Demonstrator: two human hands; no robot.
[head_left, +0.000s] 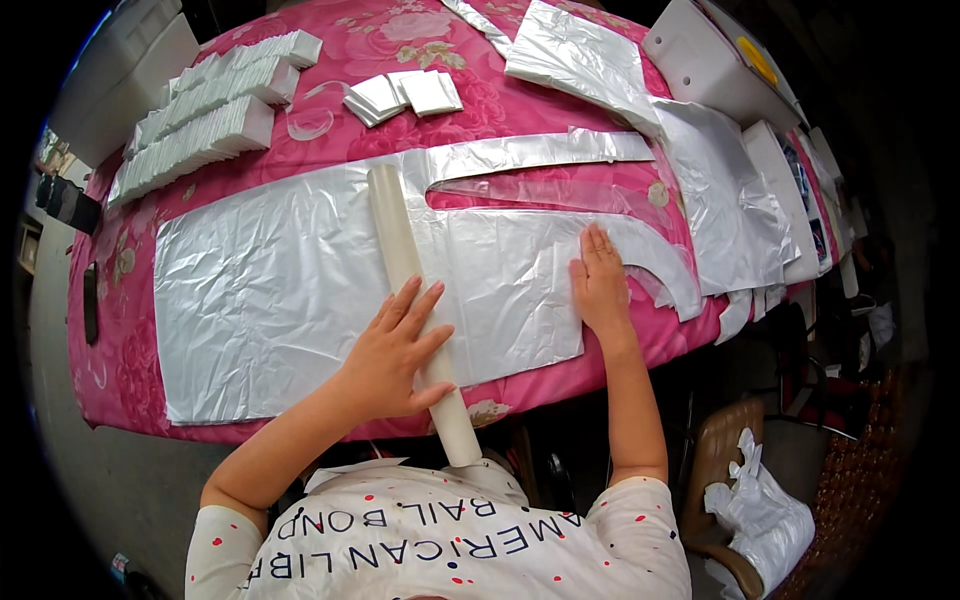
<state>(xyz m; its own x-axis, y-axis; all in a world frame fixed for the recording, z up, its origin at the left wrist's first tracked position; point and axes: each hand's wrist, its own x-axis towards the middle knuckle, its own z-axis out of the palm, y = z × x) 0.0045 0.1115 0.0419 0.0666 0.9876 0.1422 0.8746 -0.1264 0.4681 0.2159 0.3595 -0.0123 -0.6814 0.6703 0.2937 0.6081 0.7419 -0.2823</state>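
A thin, shiny white plastic sheet (pixel 265 290) lies spread and creased over the table, with long strap-like cut ends reaching right. Across its middle lies a pale round tube (pixel 398 225), its near end jutting past the table edge toward my body. My left hand (pixel 398 350) rests on the tube, fingers spread over it and not wrapped around. Flat on the plastic near a fold's right edge is my right hand (pixel 600 278), its fingers stretched out and close together, holding nothing. The sheet's underside is hidden.
Rows of folded white packets (pixel 200 125) stand far left, with a smaller packet pile (pixel 402 96) beside them. More plastic sheeting (pixel 715 190) hangs at the right, next to a white box (pixel 720 65). A pink floral cloth (pixel 375 45) covers the table. A chair (pixel 725 440) stands lower right.
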